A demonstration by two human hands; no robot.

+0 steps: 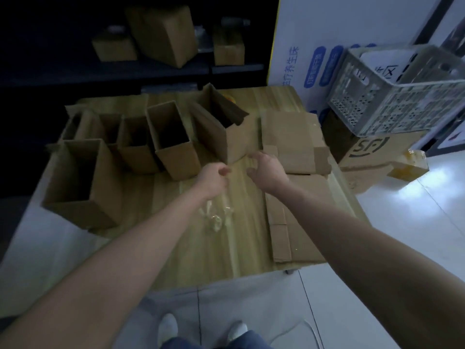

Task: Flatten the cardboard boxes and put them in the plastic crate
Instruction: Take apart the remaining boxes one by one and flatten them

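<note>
Arms are stretched over the tabletop (201,260); fingers of the right hand (266,170) are loosely curled, empty; left hand (214,175) cannot be told. The open box (221,132) could be toppled by an uneven grab.

Overall level: dim and underexposed, colours sunk to muddy browns and greys.
Brightest area: the white floor (437,195) at right, which carried a pale patch of glare.
Darkest area: the shelf (105,71) at back left was nearly black, and what stood on it was barely readable.
Shadows: soft, without hard edges; the open boxes (171,132) were dark inside.
Blur: the crate (402,96) at upper right was smeared; the left hand (214,175) and right hand (266,170) were soft, with vague finger outlines.
Distortion: wide-angle; the table (196,248) edges splayed and the forearms swelled toward the lower corners.
Focus: nothing was crisp; print on the white panel (297,34) was only partly legible.
</note>
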